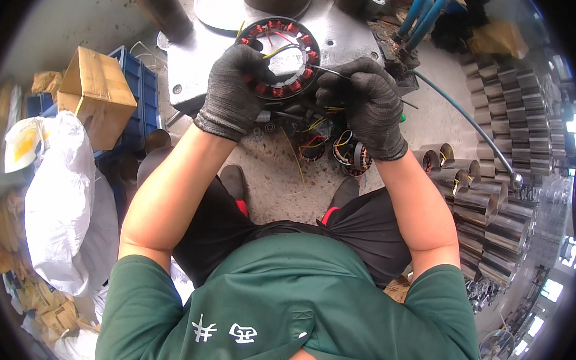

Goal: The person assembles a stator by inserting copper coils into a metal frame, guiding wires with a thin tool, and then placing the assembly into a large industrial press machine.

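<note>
Both my hands wear dark knitted gloves. My left hand grips the left side of a motor stator, a dark ring with red copper windings around its inside. Yellow and red lead wires stick out across the ring's opening. In my right hand is a thin metal rod, pinched between curled fingers. Its tip meets the ring's right inner edge, and its other end pokes out to the right. The ring is tilted over the near edge of a metal machine bed; whether it rests there I cannot tell.
Below my hands sit two more wound stators with loose wires. Stacked metal tubes line the right side, where a hose with a metal end curves past. At left are a cardboard box, blue crates and white sacks.
</note>
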`<state>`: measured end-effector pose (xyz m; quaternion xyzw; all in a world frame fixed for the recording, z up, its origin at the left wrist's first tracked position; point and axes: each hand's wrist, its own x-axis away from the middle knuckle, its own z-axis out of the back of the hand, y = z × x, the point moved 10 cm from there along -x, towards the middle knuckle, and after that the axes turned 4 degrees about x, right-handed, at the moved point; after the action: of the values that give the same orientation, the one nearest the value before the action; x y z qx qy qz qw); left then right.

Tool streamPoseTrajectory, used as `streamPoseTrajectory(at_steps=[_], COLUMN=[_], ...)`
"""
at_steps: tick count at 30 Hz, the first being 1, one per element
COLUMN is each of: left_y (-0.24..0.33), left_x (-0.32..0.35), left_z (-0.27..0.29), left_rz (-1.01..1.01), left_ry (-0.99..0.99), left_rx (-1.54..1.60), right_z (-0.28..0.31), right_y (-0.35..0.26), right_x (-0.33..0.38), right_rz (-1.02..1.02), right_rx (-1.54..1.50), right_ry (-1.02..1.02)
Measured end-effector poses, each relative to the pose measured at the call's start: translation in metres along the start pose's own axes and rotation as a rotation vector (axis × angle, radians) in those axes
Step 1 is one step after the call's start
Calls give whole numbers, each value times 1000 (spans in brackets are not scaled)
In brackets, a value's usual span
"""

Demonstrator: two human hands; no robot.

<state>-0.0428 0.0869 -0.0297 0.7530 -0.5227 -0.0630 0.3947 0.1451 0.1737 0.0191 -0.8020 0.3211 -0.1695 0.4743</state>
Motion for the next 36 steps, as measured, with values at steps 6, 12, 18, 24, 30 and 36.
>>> streamPoseTrajectory(at_steps=[6,12,18,24,30,36], left_y=[-8,-6,-3,-5,-5,-8], left_x=[3,2,6,4,11,1], left_z=[-18,-21,-18,-25,-28,-9], left_rz=[134,91,25,31,61,81], left_ry=[-38,-73,31,-79,-20,-44], left_rx=[121,87,36,61,41,9], right_z=[7,-10,-6,-10,-8,0], right_y=[9,-1,-17,-25,-22,-12], right_x=[-2,3,14,17,14,13], right_rz=[-102,-81,53,136,92,32], right_rx=[-156,-166,40,258,217,169], right_ry=[23,-20,33,26,11,8])
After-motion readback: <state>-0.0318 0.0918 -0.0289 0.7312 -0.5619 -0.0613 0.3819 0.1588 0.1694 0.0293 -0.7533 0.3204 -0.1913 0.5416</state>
